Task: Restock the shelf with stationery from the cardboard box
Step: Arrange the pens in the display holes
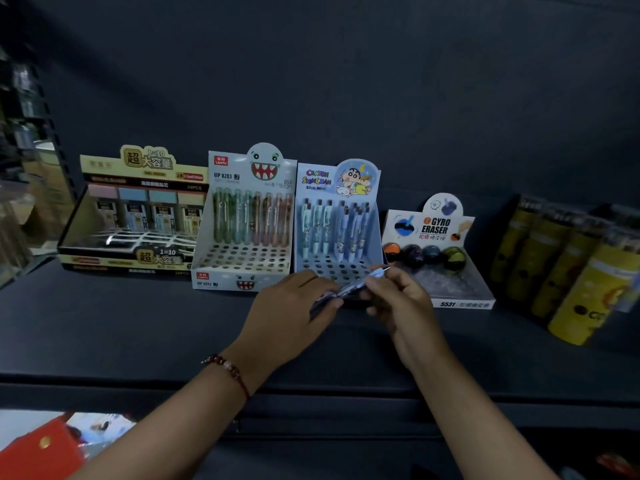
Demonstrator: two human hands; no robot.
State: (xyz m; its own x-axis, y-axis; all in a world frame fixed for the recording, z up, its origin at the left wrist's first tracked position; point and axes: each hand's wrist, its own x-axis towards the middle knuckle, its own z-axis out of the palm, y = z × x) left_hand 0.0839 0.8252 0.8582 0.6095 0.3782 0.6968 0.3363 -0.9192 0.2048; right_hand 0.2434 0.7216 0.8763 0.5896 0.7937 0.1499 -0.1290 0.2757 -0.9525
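Both hands meet over the dark shelf [138, 323], just in front of the blue Crayon Shin-chan pen display box [337, 188]. My left hand [287, 317] grips a small bundle of pens [341, 292], which lies roughly level between the hands. My right hand [398, 299] pinches one pen of the bundle near its tip, which points up and right. The display box holds several pens upright in its back rows, and the front holes are bare. The cardboard box is out of view.
Left of the blue box stands a monster-face pen display [242, 216], then a yellow lead-refill box [135, 209]. On the right sit a Gyro Eraser tray [446, 271] and a row of yellow tubes [568, 271]. A red item [41, 452] lies at bottom left.
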